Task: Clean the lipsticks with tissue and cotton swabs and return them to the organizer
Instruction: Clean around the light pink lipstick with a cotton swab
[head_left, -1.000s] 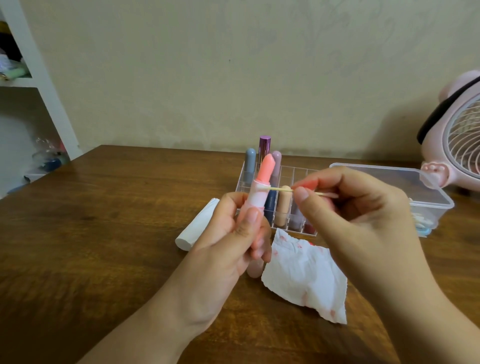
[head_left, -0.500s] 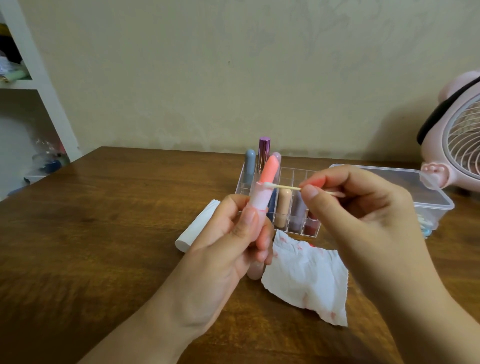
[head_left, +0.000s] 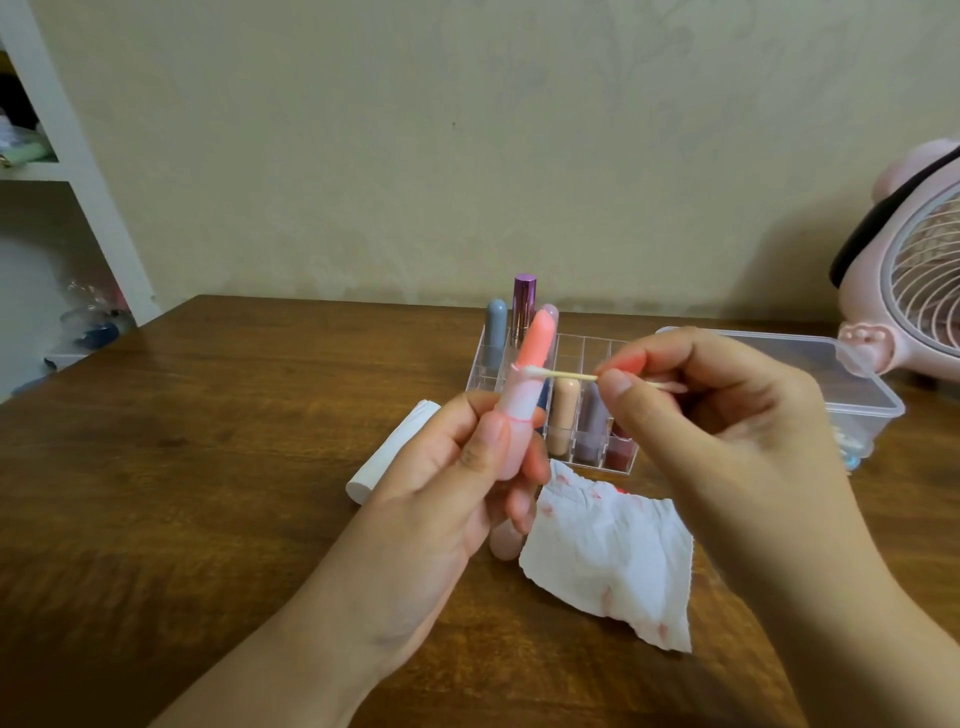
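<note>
My left hand (head_left: 441, 493) grips an open pink lipstick (head_left: 524, 400) upright, its coral stick raised out of the tube. My right hand (head_left: 727, 441) pinches a cotton swab (head_left: 563, 373) between thumb and forefinger. The swab's white tip touches the rim of the tube just below the coral stick. Behind my hands stands the clear organizer (head_left: 576, 353) with several capped lipsticks in its cells. A white tissue (head_left: 613, 561) stained with red marks lies on the table under my right hand. The lipstick's white cap (head_left: 389, 457) lies on its side to the left.
A clear plastic box (head_left: 852, 395) with swabs stands at the right, behind my right hand. A pink fan (head_left: 914, 291) sits at the far right edge. A white shelf (head_left: 78, 171) stands off the table's left side. The brown wooden table (head_left: 182, 467) stretches to the left.
The swab tip has slid slightly left along the tube's rim, and both hands have shifted a little. The grips are the same.
</note>
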